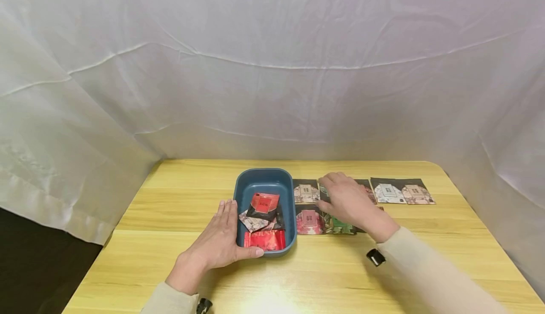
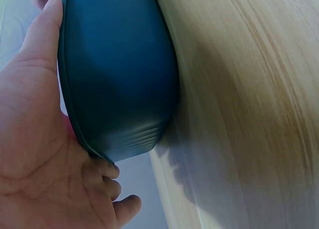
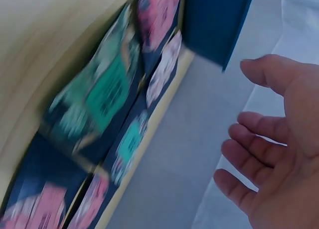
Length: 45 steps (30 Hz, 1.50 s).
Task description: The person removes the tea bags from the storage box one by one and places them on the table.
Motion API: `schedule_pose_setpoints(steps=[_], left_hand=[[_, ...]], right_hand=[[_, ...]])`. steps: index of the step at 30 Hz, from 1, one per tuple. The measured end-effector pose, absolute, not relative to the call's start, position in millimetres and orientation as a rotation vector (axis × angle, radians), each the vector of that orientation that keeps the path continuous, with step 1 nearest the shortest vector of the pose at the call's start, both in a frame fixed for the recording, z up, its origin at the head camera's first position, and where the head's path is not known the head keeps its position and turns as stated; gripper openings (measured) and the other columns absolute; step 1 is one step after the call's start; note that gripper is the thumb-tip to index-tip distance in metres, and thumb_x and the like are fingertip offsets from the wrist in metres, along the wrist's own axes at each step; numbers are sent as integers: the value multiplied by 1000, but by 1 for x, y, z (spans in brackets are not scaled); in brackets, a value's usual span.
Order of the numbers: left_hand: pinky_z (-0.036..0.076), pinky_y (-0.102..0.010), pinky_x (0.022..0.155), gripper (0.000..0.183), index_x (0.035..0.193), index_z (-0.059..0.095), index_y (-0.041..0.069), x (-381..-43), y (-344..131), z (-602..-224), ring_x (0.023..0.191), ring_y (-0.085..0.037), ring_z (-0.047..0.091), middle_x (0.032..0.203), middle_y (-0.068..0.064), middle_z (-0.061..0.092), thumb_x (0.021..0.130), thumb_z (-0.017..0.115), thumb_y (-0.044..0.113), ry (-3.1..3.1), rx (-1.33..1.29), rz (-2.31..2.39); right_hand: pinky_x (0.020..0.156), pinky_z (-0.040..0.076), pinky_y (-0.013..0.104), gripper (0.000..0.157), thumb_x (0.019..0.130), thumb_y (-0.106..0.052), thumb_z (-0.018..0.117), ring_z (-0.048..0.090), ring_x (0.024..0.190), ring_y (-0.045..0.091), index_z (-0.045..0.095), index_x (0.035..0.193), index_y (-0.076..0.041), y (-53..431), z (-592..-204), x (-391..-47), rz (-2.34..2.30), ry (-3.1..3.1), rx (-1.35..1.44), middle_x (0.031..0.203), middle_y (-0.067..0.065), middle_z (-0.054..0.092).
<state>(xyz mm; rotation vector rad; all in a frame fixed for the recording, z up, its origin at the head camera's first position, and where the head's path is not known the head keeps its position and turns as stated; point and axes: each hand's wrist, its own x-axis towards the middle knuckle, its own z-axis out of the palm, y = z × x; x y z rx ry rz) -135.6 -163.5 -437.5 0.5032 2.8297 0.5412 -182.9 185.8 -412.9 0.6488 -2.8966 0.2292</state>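
Observation:
My left hand [image 1: 217, 240] rests against the left side of a blue plastic box [image 1: 265, 174], fingers extended along its wall and thumb at the near rim. In the left wrist view, the palm lies beside the outer wall of the box [image 2: 119, 74]. Inside are a red and black sachet [image 1: 263, 205], a shiny red packet [image 1: 265, 240] and other sachets partly under them. My right hand [image 1: 347, 200] hovers over two rows of flat sachets, hiding some. Its fingers are apart and loosely bent, with nothing held, above a green sachet [image 3: 102, 97] in the right wrist view.
A pink sachet [image 1: 310, 219] and a pale-patterned one [image 1: 305, 192] lie beside the box's right wall. A white-labelled sachet [image 1: 388, 191] and a peach-labelled one [image 1: 416, 191] lie farther right. Behind the wooden table [image 1: 183, 196] hangs a pale curtain [image 1: 272, 96].

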Motion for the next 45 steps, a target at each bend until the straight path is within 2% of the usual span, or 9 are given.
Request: schedule_pose_setpoints(steps=[5, 12, 17, 25, 32, 39, 45], left_hand=[[19, -56, 132, 145, 165, 12, -8, -135, -164, -436, 163, -46, 7, 174, -28, 13, 74, 71, 87, 2828, 504, 543], [19, -57, 132, 145, 165, 12, -9, -137, -166, -436, 163, -46, 7, 174, -29, 12, 75, 70, 88, 2840, 510, 538], [19, -55, 132, 144, 165, 13, -8, -138, -168, -437, 163, -45, 7, 174, -29, 12, 75, 67, 90, 2857, 518, 491], [19, -55, 132, 142, 164, 14, -10, -136, -168, -436, 163, -46, 8, 173, -31, 11, 77, 66, 89, 2874, 544, 452], [19, -57, 131, 142, 165, 12, -10, -136, -165, -437, 163, -45, 7, 173, -30, 10, 78, 66, 88, 2853, 536, 501], [20, -57, 131, 143, 165, 12, -9, -137, -165, -438, 163, -44, 7, 173, -30, 11, 77, 65, 90, 2851, 529, 512], [20, -56, 131, 144, 165, 12, -8, -137, -167, -439, 163, -45, 8, 173, -29, 12, 76, 64, 91, 2850, 527, 518]], right_hand=[[117, 45, 59, 65, 96, -39, 75, 56, 135, 39, 59, 143, 2, 157, -413, -188, 305, -2896, 674, 142, 19, 62], [114, 49, 54, 68, 95, -43, 77, 56, 137, 36, 58, 146, -1, 119, -413, -197, 334, -2906, 746, 145, 17, 61], [119, 45, 52, 72, 96, -44, 77, 52, 143, 36, 55, 150, -1, 95, -413, -203, 329, -2956, 774, 152, 18, 56], [119, 46, 49, 76, 96, -46, 76, 50, 145, 34, 52, 151, 1, 65, -419, -211, 240, -3030, 850, 155, 18, 54], [120, 45, 50, 84, 94, -55, 75, 53, 142, 37, 52, 149, 4, 49, -430, -215, 192, -3071, 862, 154, 22, 54], [120, 44, 46, 85, 91, -62, 75, 57, 136, 34, 55, 144, 1, 42, -438, -219, 101, -3119, 812, 144, 18, 62], [124, 40, 46, 95, 89, -67, 74, 54, 141, 34, 50, 150, 1, 36, -440, -222, 39, -3167, 783, 148, 19, 60]])
